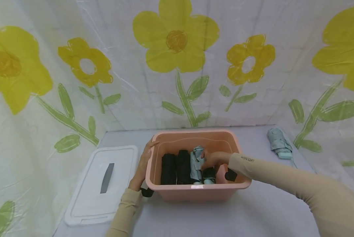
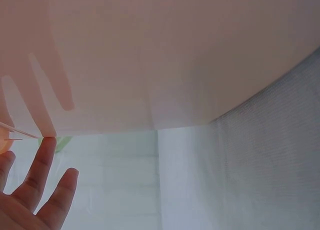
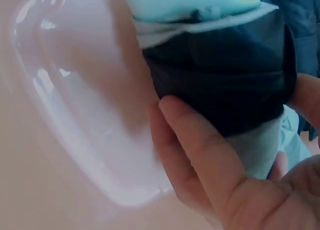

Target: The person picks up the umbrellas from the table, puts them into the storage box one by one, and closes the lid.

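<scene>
**Right hand on a folded umbrella inside the pink bin**

A pink rectangular plastic bin (image 1: 194, 192) stands on a grey cloth-covered table (image 1: 254, 214). The right hand (image 1: 213, 159) reaches down into it and grips a folded light-blue umbrella with a dark band (image 1: 207, 176) — the right wrist view shows the fingers (image 3: 200, 145) curled round the dark band (image 3: 225, 75), thumb on the far side. This umbrella lies at the right end of a row inside the bin: two folded black umbrellas (image 1: 176, 168) side by side on the left, then another folded light-blue umbrella (image 1: 196, 163) just beside the held one.

The left hand (image 1: 142, 166) rests against the bin's left outer wall, its fingers straight and spread — the left wrist view shows the fingertips (image 2: 47, 147) touching the pink wall (image 2: 150, 65).

A white rectangular plastic lid with a grey handle (image 1: 102, 184) lies flat left of the bin. A further folded light-blue umbrella (image 1: 279, 143) lies on the table at the back right, well apart from the bin.
</scene>
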Demonstrator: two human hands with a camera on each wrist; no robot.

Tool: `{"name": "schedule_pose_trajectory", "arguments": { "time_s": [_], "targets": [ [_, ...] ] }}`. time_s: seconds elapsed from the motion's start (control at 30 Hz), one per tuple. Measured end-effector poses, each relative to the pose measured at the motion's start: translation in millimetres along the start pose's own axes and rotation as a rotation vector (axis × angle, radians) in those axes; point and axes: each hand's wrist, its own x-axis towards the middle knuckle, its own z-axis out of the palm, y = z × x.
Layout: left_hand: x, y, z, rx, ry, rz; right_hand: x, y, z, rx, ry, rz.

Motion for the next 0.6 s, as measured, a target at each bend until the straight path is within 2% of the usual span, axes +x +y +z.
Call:
{"name": "schedule_pose_trajectory", "arguments": {
  "time_s": [0.1,0.13,0.17,0.23,0.33,0.37,0.4,0.47,0.57,0.6],
  "targets": [
    [2.1,-11.0,-1.5,-0.005,0.002,0.023,0.1,-1.4,-1.4,-0.027,0.003,0.03],
    [5.7,-21.8,-4.3,-0.001,0.002,0.051,0.3,-1.6,-1.7,-0.034,0.0,0.032],
    [6.9,-24.5,-5.0,-0.004,0.001,0.044,0.6,-1.8,-2.2,-0.043,0.001,0.038],
    [7.7,-22.3,-4.2,-0.011,-0.001,0.036,1.2,-1.1,-2.3,-0.056,0.001,0.032],
    [8.7,-10.4,-2.1,-0.01,-0.006,0.013,1.4,-0.4,-2.3,-0.056,0.001,0.033],
    [5.9,-1.3,0.6,-0.017,-0.005,-0.027,1.2,-0.4,-2.4,-0.058,0.004,0.04],
    [5.8,-3.1,0.9,-0.015,-0.004,-0.015,1.2,0.1,-2.2,-0.06,0.006,0.038],
    [6.8,-14.5,-0.7,-0.024,-0.001,-0.004,0.5,-0.9,-2.5,-0.059,0.009,0.049],
    [9.6,-42.2,-6.0,-0.055,-0.005,0.063,-0.4,-1.7,-3.0,-0.076,0.016,0.045],
    [14.8,-59.7,-9.2,-0.063,-0.012,0.142,-0.9,-2.3,-3.1,-0.082,0.018,0.043]
  ]
}}
